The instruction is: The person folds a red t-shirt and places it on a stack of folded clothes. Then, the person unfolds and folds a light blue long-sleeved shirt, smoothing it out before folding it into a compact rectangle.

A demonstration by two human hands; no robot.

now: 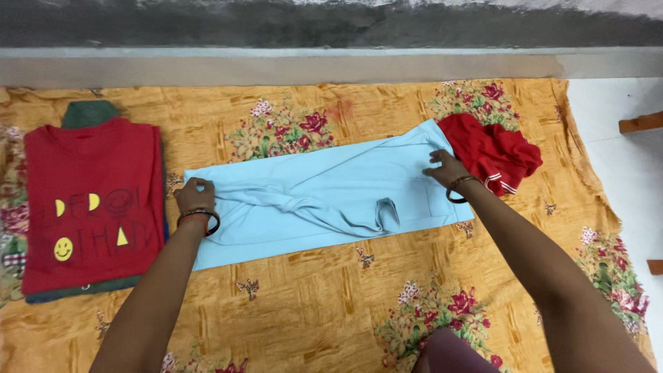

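Orange floral cloth (331,304) fills the near ground, and over it both bare arms reach out, spread wide apart. Left hand (195,196) is pinched shut on the left end of the light blue garment (324,197), bangles on the wrist; right hand (445,168) has its fingers curled onto the right end, and whether it truly grips or only presses the fabric down, I cannot tell from here. That blue piece lies flat across the middle of the cloth, folded into a long band, with a sleeve bunched and wrinkled along its centre. To fold it cleanly, I'd judge both ends want pulling taut together, so that crumpled sleeve flattens before any further crease goes in, and the edges want lining up square. Off to the left sits a folded red shirt (90,200) with yellow shapes, stacked on something dark green (88,112). Farther back on the right, just beside the blue edge, a crumpled red garment (494,152) waits. Beyond runs a grey wall ledge (331,65).
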